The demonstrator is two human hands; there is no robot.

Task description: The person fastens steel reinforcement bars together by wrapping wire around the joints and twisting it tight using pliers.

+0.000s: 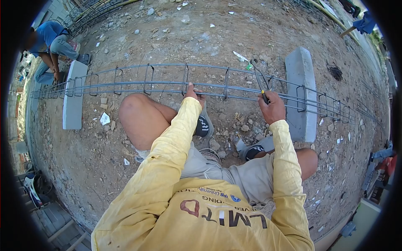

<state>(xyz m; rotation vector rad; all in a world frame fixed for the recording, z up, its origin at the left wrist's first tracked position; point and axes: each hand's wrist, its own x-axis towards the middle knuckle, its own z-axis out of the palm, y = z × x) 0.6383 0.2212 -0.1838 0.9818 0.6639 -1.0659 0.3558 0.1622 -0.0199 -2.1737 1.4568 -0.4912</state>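
A long rebar cage (167,84) of steel bars and square stirrups lies across two grey concrete blocks, one on the left (73,113) and one on the right (307,69). My left hand (193,93) is closed on the cage's near bars beside a stirrup. In my right hand (273,107) is a tool (264,97) with a dark handle and a yellow mark, held at the near side of the cage. Dark thin wire (260,73) curves up above that hand over the cage. The tool's tip is too small to make out.
A person in blue (52,33) crouches at the cage's far left end. Rubble and white shards (105,119) lie on the dirt. More rebar (100,12) is at the top left, a dark wire bundle (335,72) at the right. Another person's red clothing (389,165) shows at the right edge.
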